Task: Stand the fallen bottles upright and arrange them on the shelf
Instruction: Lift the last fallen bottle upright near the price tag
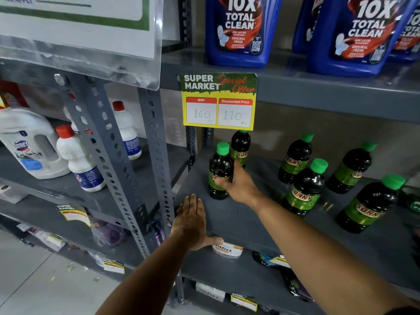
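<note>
Head view: right hand (238, 187) was wrapped around the lower body of an upright bottle (220, 171), cap up, long axis vertical, at the shelf's (238, 219) left end. Left hand (192, 220) lay flat and open on the shelf's front edge, holding nothing. Five more bottles (305, 189) stood upright to the right.

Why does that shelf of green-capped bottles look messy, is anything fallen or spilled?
Nothing is spilled. The six bottles seen clearly stand upright, just scattered unevenly across the shelf. The right hand grips the front-left bottle.
</note>
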The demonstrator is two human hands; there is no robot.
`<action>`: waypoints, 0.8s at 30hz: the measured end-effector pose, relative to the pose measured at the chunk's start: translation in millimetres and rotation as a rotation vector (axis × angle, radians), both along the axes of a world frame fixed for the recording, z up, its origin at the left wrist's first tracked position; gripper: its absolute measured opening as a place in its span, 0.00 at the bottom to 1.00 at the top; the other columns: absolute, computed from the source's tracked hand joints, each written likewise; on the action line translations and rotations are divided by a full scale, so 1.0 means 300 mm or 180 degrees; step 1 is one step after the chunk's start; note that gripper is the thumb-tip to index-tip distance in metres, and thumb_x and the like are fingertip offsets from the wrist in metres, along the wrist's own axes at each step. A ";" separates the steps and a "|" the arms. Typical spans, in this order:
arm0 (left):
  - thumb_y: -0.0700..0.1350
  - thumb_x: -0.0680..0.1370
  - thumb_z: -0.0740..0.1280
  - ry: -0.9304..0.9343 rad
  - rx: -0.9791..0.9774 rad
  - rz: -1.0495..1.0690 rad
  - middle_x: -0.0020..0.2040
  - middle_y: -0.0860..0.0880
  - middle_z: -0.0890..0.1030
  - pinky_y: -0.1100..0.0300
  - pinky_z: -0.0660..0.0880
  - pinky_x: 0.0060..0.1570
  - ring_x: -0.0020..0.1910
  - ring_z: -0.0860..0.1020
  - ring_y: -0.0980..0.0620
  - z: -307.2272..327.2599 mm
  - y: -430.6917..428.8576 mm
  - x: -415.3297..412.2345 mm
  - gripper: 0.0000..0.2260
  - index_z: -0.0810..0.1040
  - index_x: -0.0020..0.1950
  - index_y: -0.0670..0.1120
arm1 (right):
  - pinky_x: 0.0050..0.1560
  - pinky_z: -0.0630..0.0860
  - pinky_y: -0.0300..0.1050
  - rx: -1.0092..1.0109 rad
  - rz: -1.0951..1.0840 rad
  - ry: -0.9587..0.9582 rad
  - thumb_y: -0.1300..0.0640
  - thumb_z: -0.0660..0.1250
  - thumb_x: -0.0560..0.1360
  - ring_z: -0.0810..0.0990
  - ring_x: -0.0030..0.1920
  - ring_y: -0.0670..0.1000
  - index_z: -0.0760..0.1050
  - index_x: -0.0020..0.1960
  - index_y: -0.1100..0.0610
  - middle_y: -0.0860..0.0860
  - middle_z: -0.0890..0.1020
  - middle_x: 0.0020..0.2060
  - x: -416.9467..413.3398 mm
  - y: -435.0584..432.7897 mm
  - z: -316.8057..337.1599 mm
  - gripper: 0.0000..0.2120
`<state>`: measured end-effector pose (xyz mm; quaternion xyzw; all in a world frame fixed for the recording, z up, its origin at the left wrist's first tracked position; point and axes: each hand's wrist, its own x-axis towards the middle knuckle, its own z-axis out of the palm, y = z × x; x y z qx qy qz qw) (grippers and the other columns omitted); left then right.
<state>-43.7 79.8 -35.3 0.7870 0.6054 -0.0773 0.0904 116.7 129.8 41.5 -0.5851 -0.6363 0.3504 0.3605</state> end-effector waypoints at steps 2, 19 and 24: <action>0.78 0.64 0.60 -0.0003 0.0011 -0.0024 0.77 0.36 0.36 0.45 0.42 0.74 0.75 0.37 0.39 -0.003 0.003 -0.002 0.62 0.35 0.75 0.36 | 0.65 0.66 0.43 0.0008 -0.0007 0.0014 0.58 0.72 0.73 0.72 0.62 0.45 0.64 0.71 0.50 0.49 0.76 0.64 0.016 -0.014 -0.009 0.29; 0.80 0.61 0.59 -0.0211 0.0023 -0.0056 0.77 0.38 0.37 0.46 0.40 0.74 0.76 0.37 0.40 -0.018 0.008 -0.016 0.63 0.35 0.76 0.38 | 0.54 0.77 0.52 0.0930 -0.1574 0.0252 0.55 0.76 0.69 0.78 0.51 0.49 0.72 0.65 0.53 0.53 0.79 0.52 0.191 -0.269 -0.209 0.27; 0.84 0.54 0.46 -0.0049 0.0195 -0.0229 0.77 0.36 0.38 0.46 0.41 0.74 0.76 0.38 0.39 -0.044 0.027 0.002 0.67 0.38 0.76 0.36 | 0.55 0.74 0.59 0.1256 -0.3203 -0.0031 0.50 0.76 0.67 0.76 0.52 0.57 0.75 0.55 0.59 0.59 0.78 0.50 0.463 -0.472 -0.258 0.23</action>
